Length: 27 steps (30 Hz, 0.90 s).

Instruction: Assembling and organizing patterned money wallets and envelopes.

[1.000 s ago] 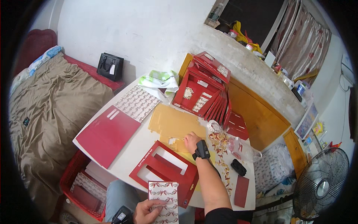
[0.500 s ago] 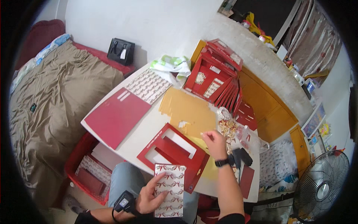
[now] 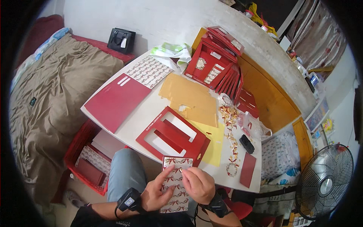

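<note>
Both hands work low in the view, below the near edge of the white table [image 3: 151,109] and over the person's lap. The left hand [image 3: 157,193] is closed on the patterned card [image 3: 176,185], a white sheet printed with red bows, thumb on its face and the other fingers hidden behind it. The right hand [image 3: 197,184] is closed too, pinching a small pale item [image 3: 180,170] between thumb and forefinger just at the card's upper part; what the item is cannot be told. Each wrist carries a dark band. The card is held tilted above the knees, just beside the red window frame [image 3: 172,134], a flat red cardboard piece with rectangular cut-outs that lies on the table's near edge. Under that frame's right end lies a yellow sheet [image 3: 212,145]. Farther up the table are tan cardboard sheets [image 3: 189,98], a flat red panel [image 3: 115,102], a second patterned sheet [image 3: 148,70] and a leaning stack of red boxes [image 3: 215,56]. A trail of small red-and-white pieces [image 3: 230,128] runs down the right side, near a black device [image 3: 246,143] and a small red card [image 3: 247,170]. A red crate [image 3: 85,151] stands on the floor, a fan [image 3: 325,181] at right.
</note>
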Motion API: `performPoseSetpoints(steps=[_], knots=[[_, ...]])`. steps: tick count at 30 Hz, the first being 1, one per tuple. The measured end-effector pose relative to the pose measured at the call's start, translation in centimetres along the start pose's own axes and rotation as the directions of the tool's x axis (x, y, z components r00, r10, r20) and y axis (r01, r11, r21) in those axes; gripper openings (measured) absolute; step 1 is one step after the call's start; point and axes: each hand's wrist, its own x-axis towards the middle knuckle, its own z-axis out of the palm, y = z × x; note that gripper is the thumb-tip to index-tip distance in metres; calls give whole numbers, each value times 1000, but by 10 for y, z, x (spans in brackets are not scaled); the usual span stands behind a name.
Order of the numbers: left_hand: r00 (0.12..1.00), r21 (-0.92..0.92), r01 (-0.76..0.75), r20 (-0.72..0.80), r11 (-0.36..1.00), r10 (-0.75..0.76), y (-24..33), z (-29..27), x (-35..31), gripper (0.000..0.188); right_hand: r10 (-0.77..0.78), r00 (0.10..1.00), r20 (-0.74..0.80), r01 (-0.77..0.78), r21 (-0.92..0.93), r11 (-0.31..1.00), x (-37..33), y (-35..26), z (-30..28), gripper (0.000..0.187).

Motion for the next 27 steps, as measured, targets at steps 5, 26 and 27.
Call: performPoseSetpoints(steps=[5,26,27], knots=[[1000,26,21,-3,999,-21,5,2,-9,64,-42,999,4,42,-57,997,-4,-7,3,26],[999,69,24,37,997,-26,3,-1,-11,69,66,997,51,-67,24,997,-10,-14,7,22],[1000,62,7,18,998,-8,4,0,-11,69,127,992,4,-127,94,987,-8,-14,6,22]])
